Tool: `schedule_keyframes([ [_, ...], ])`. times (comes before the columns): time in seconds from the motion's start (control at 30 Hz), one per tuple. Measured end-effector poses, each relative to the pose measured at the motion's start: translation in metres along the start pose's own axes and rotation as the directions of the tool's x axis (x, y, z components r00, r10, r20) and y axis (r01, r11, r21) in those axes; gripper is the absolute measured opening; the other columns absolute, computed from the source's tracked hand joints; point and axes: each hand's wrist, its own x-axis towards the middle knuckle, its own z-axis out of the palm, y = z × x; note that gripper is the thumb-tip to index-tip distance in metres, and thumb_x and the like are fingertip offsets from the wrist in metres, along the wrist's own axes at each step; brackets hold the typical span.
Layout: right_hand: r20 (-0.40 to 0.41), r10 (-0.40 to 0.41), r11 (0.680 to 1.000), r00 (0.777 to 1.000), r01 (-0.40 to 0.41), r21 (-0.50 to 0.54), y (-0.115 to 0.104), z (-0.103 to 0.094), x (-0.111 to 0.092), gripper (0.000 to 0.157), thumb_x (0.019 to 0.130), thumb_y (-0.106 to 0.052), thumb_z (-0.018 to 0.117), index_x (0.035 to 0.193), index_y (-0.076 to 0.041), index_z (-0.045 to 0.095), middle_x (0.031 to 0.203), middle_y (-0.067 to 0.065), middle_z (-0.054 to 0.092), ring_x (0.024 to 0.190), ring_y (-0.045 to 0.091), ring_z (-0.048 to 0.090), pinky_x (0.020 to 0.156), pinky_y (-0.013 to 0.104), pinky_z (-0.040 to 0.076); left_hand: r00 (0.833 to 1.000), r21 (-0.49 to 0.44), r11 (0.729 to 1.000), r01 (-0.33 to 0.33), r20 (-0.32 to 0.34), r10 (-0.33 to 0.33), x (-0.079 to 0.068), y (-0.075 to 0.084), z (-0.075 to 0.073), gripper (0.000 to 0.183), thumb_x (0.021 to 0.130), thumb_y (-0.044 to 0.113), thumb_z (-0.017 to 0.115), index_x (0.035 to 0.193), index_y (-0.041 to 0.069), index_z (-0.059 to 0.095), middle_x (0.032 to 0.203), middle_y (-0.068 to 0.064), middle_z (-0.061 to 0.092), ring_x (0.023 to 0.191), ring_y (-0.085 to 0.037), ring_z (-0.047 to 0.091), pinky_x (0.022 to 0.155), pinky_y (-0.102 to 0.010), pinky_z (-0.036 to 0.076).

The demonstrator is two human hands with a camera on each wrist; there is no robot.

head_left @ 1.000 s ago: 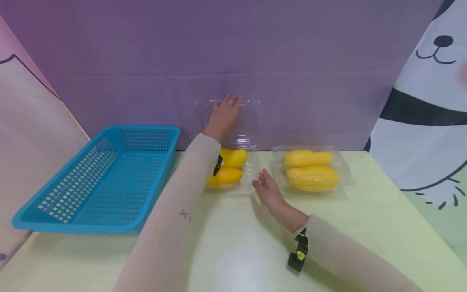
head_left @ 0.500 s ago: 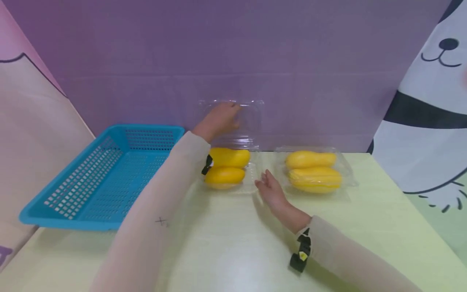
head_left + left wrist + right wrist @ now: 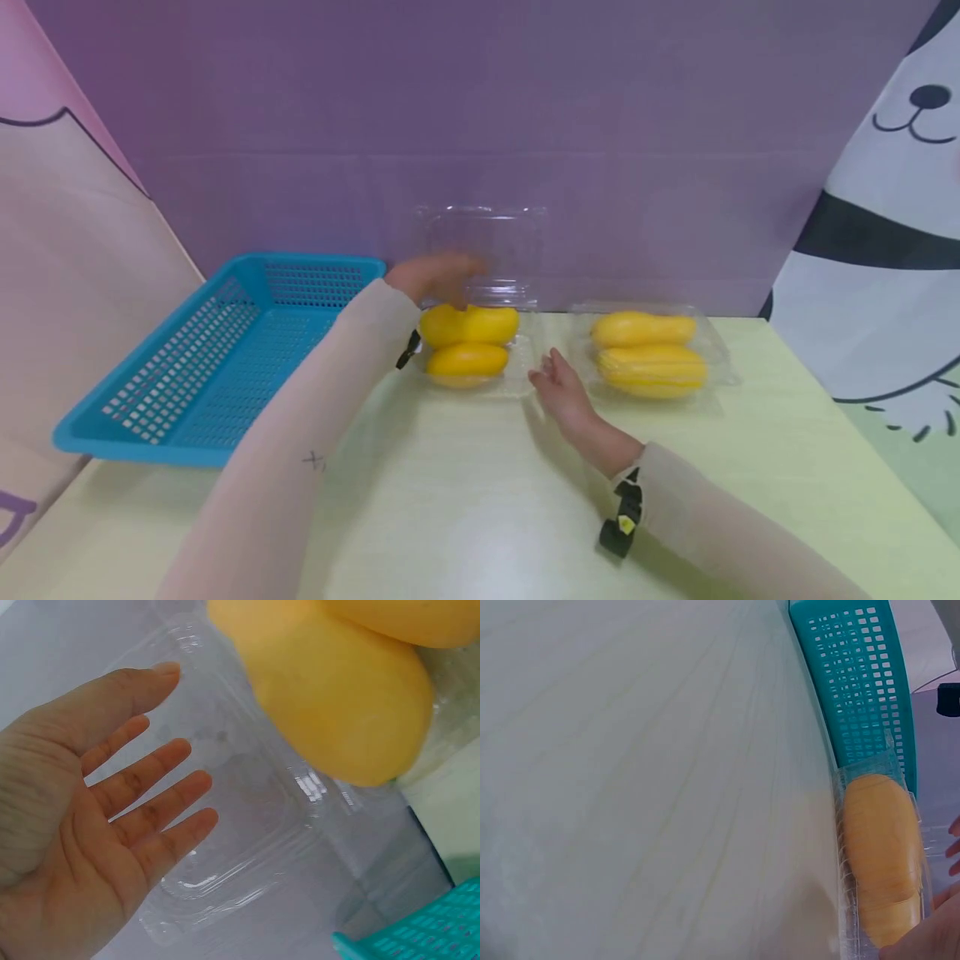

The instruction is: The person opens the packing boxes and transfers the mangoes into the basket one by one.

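Observation:
In the head view my left hand [image 3: 442, 275], fingers straight, hovers before the raised clear lid [image 3: 517, 237] of a plastic clamshell box. That lid leans up against the purple wall. Two smooth yellow, gourd-shaped fruits, a rear one [image 3: 491, 323] and a front one [image 3: 467, 362], lie side by side in the box's base [image 3: 528, 358]. The left wrist view shows the palm and spread fingers of this hand over the lid [image 3: 240, 817], holding nothing. My right hand [image 3: 566, 396], fingers loosely bent and holding nothing, is right at the base's right edge.
To the right stands a second clear clamshell box [image 3: 716, 354], closed, with two yellow gourd-shaped fruits [image 3: 651, 371] inside. A blue perforated basket [image 3: 142, 454] sits on the left of the pale table [image 3: 465, 517]. Behind the table rises the purple wall [image 3: 480, 100].
My left hand has come down and away from the top of the raised lid, uncovering more of the fruits. The lid still stands raised. My right hand has stayed beside the box.

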Motion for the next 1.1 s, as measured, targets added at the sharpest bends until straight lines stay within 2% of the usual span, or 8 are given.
schedule_keyframes([
  [0.13, 0.001, -0.009, 1.0, 1.0, 0.009, 0.0, 0.0, -0.001, 0.0, 0.067, 0.096, -0.008, 0.046, 0.148, 0.008, 0.006, 0.152, 0.03, 0.017, 0.141, 0.041, 0.021, 0.116, 0.047, 0.024, 0.999, -0.01, 0.999, 0.034, 0.035, -0.034, 0.001, -0.002, 0.007, 0.074, 0.087, 0.005, 0.065, 0.149, 0.022, 0.029, 0.155, -0.003, 0.028, 0.141, -0.027, 0.029, 0.115, -0.05, 0.029],
  [0.3, -0.001, -0.002, 1.0, 1.0, 0.002, -0.015, 0.001, -0.001, 0.001, 0.067, 0.096, -0.009, 0.046, 0.148, 0.007, 0.007, 0.152, 0.029, 0.018, 0.14, 0.041, 0.023, 0.116, 0.047, 0.026, 0.989, -0.016, 0.993, 0.121, 0.083, -0.119, 0.006, -0.008, 0.016, 0.078, 0.084, 0.003, 0.066, 0.149, 0.026, 0.029, 0.154, -0.002, 0.03, 0.139, -0.027, 0.03, 0.113, -0.052, 0.032],
  [0.47, 0.01, 0.012, 1.0, 1.0, -0.011, -0.019, 0.002, 0.0, 0.0, 0.067, 0.097, -0.01, 0.045, 0.149, 0.006, 0.006, 0.153, 0.028, 0.017, 0.14, 0.041, 0.024, 0.116, 0.048, 0.026, 0.983, -0.019, 0.989, 0.144, 0.117, -0.141, 0.01, -0.015, 0.024, 0.078, 0.08, -0.001, 0.068, 0.146, 0.024, 0.034, 0.151, -0.004, 0.035, 0.137, -0.028, 0.033, 0.112, -0.052, 0.032],
  [0.67, 0.008, 0.007, 1.0, 1.0, -0.007, 0.001, 0.001, 0.001, -0.002, 0.067, 0.097, -0.01, 0.045, 0.149, 0.006, 0.007, 0.153, 0.028, 0.017, 0.14, 0.04, 0.025, 0.116, 0.048, 0.025, 0.975, -0.022, 0.978, 0.208, 0.082, -0.205, 0.008, -0.014, 0.031, 0.078, 0.077, -0.003, 0.07, 0.141, 0.03, 0.043, 0.148, -0.001, 0.04, 0.133, -0.028, 0.037, 0.112, -0.053, 0.033],
  [0.97, 0.014, 0.018, 1.0, 1.0, -0.018, 0.006, 0.0, 0.001, -0.004, 0.067, 0.097, -0.012, 0.046, 0.149, 0.004, 0.007, 0.154, 0.026, 0.016, 0.142, 0.039, 0.021, 0.117, 0.047, 0.024, 0.975, 0.001, 0.976, 0.219, 0.04, -0.218, 0.018, -0.018, 0.045, 0.081, 0.076, -0.004, 0.072, 0.141, 0.035, 0.042, 0.144, 0.004, 0.043, 0.128, -0.025, 0.039, 0.113, -0.052, 0.032],
  [1.1, 0.011, 0.016, 1.0, 1.0, -0.016, -0.001, 0.0, 0.002, -0.003, 0.067, 0.097, -0.012, 0.046, 0.149, 0.004, 0.007, 0.154, 0.026, 0.016, 0.142, 0.039, 0.021, 0.117, 0.047, 0.024, 0.983, 0.055, 0.982, 0.182, 0.006, -0.183, 0.017, -0.019, 0.049, 0.079, 0.077, 0.0, 0.074, 0.14, 0.035, 0.043, 0.139, 0.005, 0.045, 0.121, -0.024, 0.042, 0.11, -0.052, 0.036],
])
